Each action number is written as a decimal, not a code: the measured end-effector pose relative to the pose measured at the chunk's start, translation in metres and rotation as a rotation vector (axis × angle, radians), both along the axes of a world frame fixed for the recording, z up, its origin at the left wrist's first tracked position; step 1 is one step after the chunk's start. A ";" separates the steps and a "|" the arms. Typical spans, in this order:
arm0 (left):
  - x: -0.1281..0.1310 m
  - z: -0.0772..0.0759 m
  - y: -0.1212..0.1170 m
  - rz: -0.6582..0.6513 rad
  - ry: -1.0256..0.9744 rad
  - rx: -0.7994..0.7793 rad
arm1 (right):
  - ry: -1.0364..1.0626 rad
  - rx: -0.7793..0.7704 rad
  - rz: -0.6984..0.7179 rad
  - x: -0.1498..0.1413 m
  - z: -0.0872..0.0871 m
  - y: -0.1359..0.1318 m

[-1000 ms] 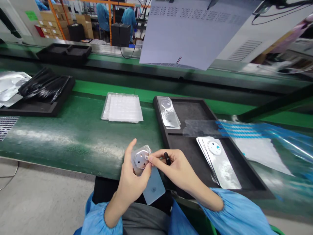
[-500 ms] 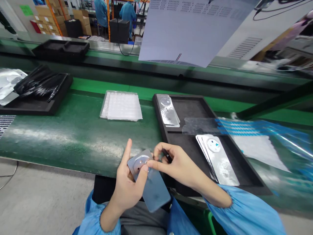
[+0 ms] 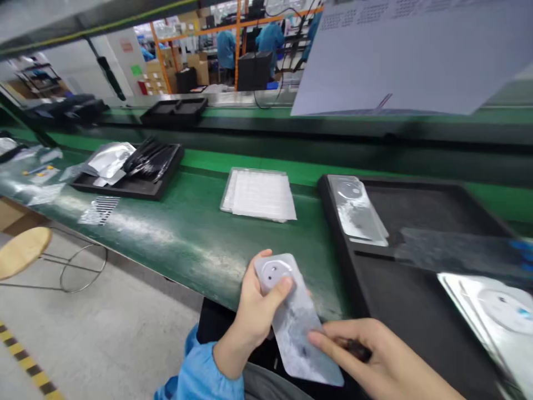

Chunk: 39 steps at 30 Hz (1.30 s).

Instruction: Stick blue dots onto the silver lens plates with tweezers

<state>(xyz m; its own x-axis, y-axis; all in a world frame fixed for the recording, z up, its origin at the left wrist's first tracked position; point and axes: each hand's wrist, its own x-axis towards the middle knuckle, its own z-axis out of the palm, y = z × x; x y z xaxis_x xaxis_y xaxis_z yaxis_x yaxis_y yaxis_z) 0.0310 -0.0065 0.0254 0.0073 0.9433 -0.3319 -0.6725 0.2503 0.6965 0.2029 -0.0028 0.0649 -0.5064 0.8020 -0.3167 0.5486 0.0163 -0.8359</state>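
Observation:
My left hand (image 3: 260, 303) is closed round the upper part of a phone back cover (image 3: 297, 328), a grey, glossy panel with a round camera area. The left thumb presses on its face just below that circle. At the cover's right edge, the thumb and fingertips of my right hand (image 3: 362, 355) pinch it. A slim dark tool (image 3: 353, 349) is tucked in the curled right fingers; its ends are mostly hidden. To the right, similar silvery covers (image 3: 358, 208) lie in a black tray (image 3: 400, 300), with another stack (image 3: 499, 311) nearer me.
A clear case with white sheets (image 3: 260, 194) sits on the green bench (image 3: 187, 239). Farther left, a black tray (image 3: 145, 191) holds black and silvery bags. A printed paper (image 3: 400, 66) hangs above. A round stool (image 3: 25, 253) stands at lower left; people in blue work behind.
The view has turned left. My right hand has moved from the camera area down to the cover's right edge, and the left thumb now lies below the circle. The cover's face looks paler.

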 end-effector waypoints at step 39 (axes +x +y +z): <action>0.012 -0.013 -0.015 -0.110 0.483 0.099 | -0.853 0.461 -0.549 0.172 0.047 0.118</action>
